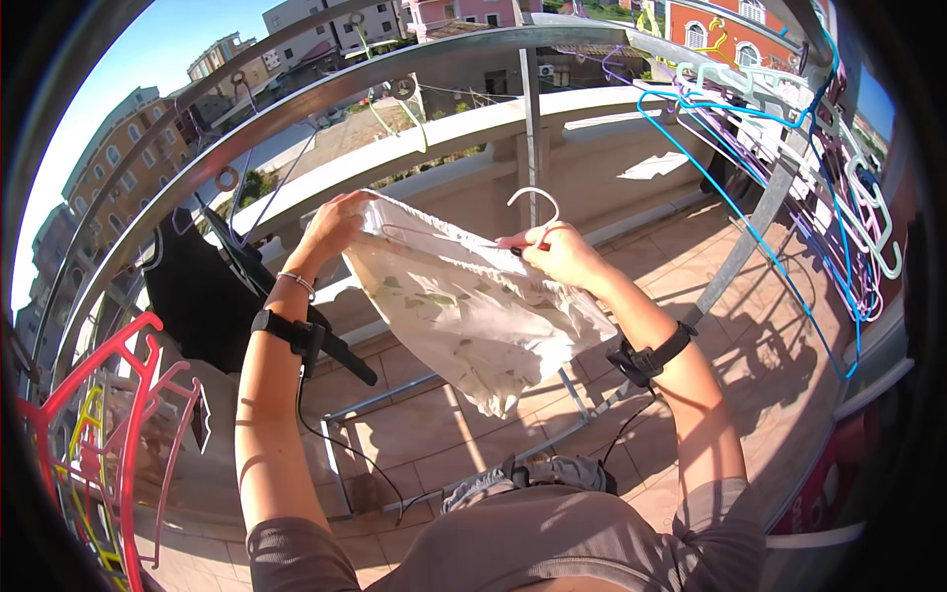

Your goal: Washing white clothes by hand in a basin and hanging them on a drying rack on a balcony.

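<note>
A light fabric garment with an elastic waistband and a faint leaf print hangs between my hands. My left hand grips the waistband's left end. In my right hand is a pale pink hanger, its hook standing above my fingers. The hanger's lower part reaches into the waist opening and shows faintly through the cloth. My right fingers are at the waistband too; whether they pinch the cloth cannot be told. Dark straps sit on both wrists, with thin cables running from them.
Metal rack rails curve across the front. Black clothing hangs at left, above red and yellow hangers. A blue hanger and many others crowd the right. A balcony wall stands beyond; metal bars lie low over the tiled floor.
</note>
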`<control>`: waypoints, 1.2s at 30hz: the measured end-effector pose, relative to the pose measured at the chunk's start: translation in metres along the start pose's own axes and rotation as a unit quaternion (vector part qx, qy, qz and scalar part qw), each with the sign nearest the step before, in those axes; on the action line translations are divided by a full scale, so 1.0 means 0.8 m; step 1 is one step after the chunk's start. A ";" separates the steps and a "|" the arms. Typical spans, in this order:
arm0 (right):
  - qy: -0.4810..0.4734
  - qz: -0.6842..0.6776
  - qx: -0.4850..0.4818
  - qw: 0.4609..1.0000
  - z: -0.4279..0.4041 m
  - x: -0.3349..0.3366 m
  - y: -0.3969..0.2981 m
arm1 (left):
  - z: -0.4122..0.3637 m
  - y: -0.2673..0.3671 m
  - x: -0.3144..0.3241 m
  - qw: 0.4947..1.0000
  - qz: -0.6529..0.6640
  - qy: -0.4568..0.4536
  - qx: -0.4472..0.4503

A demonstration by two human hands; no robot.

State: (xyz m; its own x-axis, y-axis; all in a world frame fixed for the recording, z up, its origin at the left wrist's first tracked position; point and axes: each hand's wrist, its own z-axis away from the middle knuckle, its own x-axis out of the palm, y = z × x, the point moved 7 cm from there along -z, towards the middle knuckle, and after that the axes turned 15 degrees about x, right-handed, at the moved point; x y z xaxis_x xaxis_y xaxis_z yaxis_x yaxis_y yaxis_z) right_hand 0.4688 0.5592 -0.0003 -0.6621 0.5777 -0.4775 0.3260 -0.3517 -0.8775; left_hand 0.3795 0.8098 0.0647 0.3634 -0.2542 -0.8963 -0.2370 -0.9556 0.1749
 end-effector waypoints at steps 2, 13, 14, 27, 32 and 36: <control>-0.013 0.139 -0.037 0.989 -0.012 0.005 -0.013 | -0.004 0.022 0.018 0.999 -0.034 -0.009 0.022; 0.065 0.117 0.017 0.991 -0.048 -0.039 -0.065 | -0.046 0.083 0.113 0.942 0.326 -0.020 0.079; 0.044 0.118 0.004 0.992 -0.048 -0.045 -0.061 | -0.051 0.083 0.117 0.941 0.328 -0.025 0.083; 0.312 0.262 -0.179 0.896 0.095 -0.130 -0.009 | -0.057 0.045 0.106 0.929 0.331 0.165 0.019; 0.253 0.221 -0.094 0.937 0.058 -0.108 0.062 | -0.052 0.010 0.177 0.951 0.297 0.087 -0.027; 0.328 0.205 -0.060 0.920 0.029 -0.138 0.043 | -0.065 0.026 0.155 0.976 0.194 0.033 0.090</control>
State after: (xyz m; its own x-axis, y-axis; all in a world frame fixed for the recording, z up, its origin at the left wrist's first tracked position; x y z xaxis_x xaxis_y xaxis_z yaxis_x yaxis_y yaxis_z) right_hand 0.5371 0.4662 0.0233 0.0692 0.7485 -0.6595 0.5554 -0.5781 -0.5978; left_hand 0.4665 0.7508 -0.0214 0.2711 -0.6070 -0.7470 -0.5211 -0.7451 0.4163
